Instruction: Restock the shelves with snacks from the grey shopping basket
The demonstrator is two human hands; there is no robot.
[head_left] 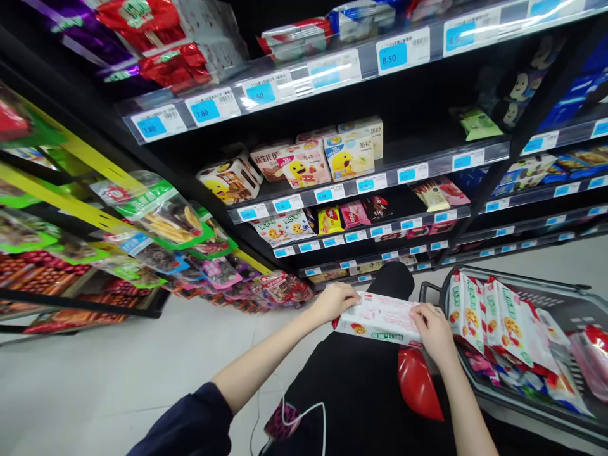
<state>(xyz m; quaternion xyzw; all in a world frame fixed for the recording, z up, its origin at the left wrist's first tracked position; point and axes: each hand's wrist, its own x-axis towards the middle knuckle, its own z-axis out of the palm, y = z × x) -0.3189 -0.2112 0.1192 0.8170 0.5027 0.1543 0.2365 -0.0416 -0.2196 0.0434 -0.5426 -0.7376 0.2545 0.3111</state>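
A long white and red biscuit packet (380, 316) lies across my lap area, printed side up, with cookies and green lettering along its front edge. My left hand (336, 303) grips its left end, fingers bent over the top. At the right end, my right hand (430, 323) pinches the packet between thumb and fingers. Similar red and white cookie packets (513, 320) stand in the grey basket (522, 278) just right of my right hand.
Black shelves with price labels (331, 192) rise ahead, holding small snack boxes (304, 166). Hanging snack bags (166, 215) line the left side. A red rounded object (418, 383) is below the packet. A white cable (324, 421) and a patterned phone-like item (282, 421) are near my legs.
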